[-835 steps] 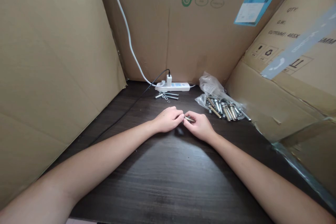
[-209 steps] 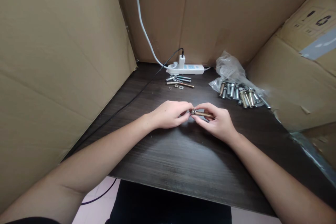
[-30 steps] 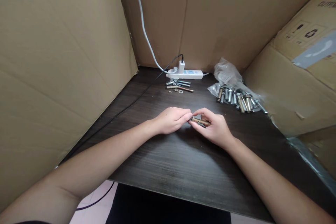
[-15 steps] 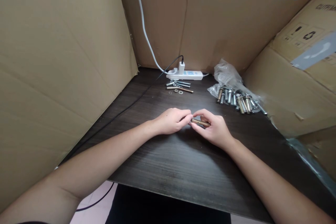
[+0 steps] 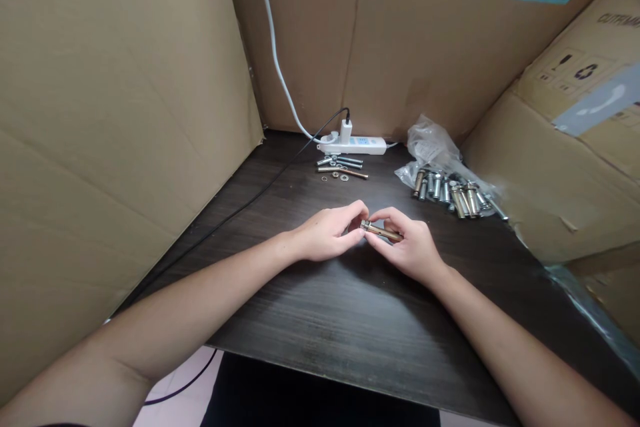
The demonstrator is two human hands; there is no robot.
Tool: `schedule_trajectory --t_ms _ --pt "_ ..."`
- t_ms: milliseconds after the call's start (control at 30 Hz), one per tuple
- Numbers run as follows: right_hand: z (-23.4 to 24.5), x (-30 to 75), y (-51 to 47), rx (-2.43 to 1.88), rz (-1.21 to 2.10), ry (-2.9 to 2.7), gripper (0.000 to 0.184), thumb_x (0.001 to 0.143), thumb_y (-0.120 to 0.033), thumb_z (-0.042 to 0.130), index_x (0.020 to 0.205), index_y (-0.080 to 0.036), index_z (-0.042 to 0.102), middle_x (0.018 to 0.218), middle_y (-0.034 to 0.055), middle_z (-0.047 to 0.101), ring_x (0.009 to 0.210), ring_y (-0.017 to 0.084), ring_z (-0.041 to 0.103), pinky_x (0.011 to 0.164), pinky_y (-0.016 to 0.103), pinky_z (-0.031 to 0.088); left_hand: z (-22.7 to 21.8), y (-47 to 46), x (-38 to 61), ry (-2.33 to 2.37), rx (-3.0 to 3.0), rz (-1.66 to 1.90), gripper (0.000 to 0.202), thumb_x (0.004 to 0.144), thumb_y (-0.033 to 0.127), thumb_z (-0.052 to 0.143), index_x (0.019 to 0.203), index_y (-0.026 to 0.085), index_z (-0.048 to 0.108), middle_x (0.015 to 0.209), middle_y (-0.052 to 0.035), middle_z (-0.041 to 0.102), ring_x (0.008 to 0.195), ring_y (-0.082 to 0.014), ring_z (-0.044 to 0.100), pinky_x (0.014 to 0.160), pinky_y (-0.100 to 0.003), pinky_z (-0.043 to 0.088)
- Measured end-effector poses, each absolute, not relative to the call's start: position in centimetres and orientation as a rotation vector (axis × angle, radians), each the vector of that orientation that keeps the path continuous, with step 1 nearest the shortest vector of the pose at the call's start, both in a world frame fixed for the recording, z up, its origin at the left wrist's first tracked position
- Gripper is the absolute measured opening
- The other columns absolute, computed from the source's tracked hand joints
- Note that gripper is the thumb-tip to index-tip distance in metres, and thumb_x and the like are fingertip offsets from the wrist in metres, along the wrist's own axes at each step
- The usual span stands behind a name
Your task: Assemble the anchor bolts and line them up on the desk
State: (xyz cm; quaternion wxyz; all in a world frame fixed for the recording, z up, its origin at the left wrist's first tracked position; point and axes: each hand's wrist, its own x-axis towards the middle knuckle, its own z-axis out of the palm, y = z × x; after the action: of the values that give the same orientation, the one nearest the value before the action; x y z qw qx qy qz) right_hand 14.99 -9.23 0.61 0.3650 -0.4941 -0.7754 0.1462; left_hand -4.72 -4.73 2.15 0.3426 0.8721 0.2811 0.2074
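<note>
A brass-coloured expansion bolt [image 5: 384, 233] lies slantwise between my hands, just above the dark table. My right hand [image 5: 410, 245] is closed on its sleeve, thumb below and fingers above. At the bolt's left end sits a nut [image 5: 365, 224], with the thumb and fingers of my left hand [image 5: 333, 232] curled around it. Beyond my hands, loose bolts, sleeves, nuts and washers [image 5: 344, 177] lie in a small group. On the right, a pile of assembled expansion bolts [image 5: 457, 197] spills from a clear plastic bag [image 5: 433, 140].
A white power strip [image 5: 367, 145] with a plugged-in adapter stands at the back. Its white cord climbs the cardboard, and a black cable [image 5: 240, 208] runs across the table to the left. Cardboard walls [image 5: 150, 113] enclose the left, back and right sides.
My left fingers have parted and lifted slightly at the bolt's end, so the nut there shows now. The right hand keeps its hold on the sleeve.
</note>
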Motion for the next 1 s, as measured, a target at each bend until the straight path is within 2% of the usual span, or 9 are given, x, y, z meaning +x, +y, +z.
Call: schedule_trajectory --t_ms 167,333,467,600,733,1000 --pt "0.5 14.9 -9.2 -1.272 0.367 -1.995 0.021 0.08 -0.035 0.062 0.09 -0.017 0.058 0.052 -0.008 0.038 0.044 0.007 0.035 0.047 0.02 0.031 1.6 -4.5 -4.5 0.725 2.306 0.518 0.021 0.093 0.033 0.034 0.097 0.02 0.049 0.085 -0.0001 0.059 0.074 -0.0139 0.054 0.069 -0.025 0.039" --pt "0.5 14.9 -9.3 -1.267 0.381 -2.005 0.021 0.08 -0.035 0.062 0.091 -0.017 0.059 0.052 -0.0077 0.04 0.045 0.007 0.036 0.047 0.02 0.031 1.2 -4.0 -4.2 0.805 2.4 0.464 0.029 0.094 0.035 0.029 0.082 0.019 0.051 0.068 0.0027 0.053 0.06 -0.0111 0.047 0.059 -0.023 0.033" --pt "0.6 14.9 -9.3 -1.289 0.398 -1.982 0.023 0.079 -0.036 0.063 0.092 -0.017 0.059 0.052 -0.0074 0.042 0.044 0.007 0.036 0.047 0.02 0.031 1.2 -3.7 -4.3 0.947 2.502 0.424 0.033 0.093 0.035 0.029 0.074 0.019 0.051 0.064 0.0025 0.053 0.056 -0.0112 0.046 0.055 -0.024 0.029" --pt "0.5 15.0 -9.2 -1.291 0.412 -1.99 0.023 0.079 -0.037 0.063 0.092 -0.018 0.059 0.052 -0.0068 0.044 0.044 0.008 0.036 0.047 0.02 0.032 1.4 -3.4 -4.6 1.092 2.631 0.28 0.032 0.091 0.04 0.034 0.078 0.02 0.054 0.071 -0.0001 0.061 0.06 -0.0145 0.054 0.054 -0.025 0.029" --pt "0.5 15.0 -9.3 -1.299 0.432 -1.987 0.024 0.079 -0.038 0.063 0.092 -0.018 0.059 0.055 -0.0051 0.051 0.045 0.008 0.039 0.048 0.02 0.034 1.7 -3.3 -4.8 1.146 2.774 0.151 0.031 0.09 0.038 0.033 0.083 0.019 0.056 0.077 -0.0036 0.065 0.068 -0.0188 0.06 0.058 -0.027 0.036" --pt "0.6 14.9 -9.3 -1.313 0.423 -1.984 0.025 0.08 -0.039 0.063 0.093 -0.018 0.06 0.055 -0.0046 0.051 0.045 0.008 0.04 0.048 0.021 0.034 1.8 -3.4 -4.9 1.157 2.852 0.1 0.022 0.087 0.034 0.038 0.089 0.018 0.053 0.089 -0.0053 0.066 0.076 -0.0209 0.063 0.062 -0.03 0.043"
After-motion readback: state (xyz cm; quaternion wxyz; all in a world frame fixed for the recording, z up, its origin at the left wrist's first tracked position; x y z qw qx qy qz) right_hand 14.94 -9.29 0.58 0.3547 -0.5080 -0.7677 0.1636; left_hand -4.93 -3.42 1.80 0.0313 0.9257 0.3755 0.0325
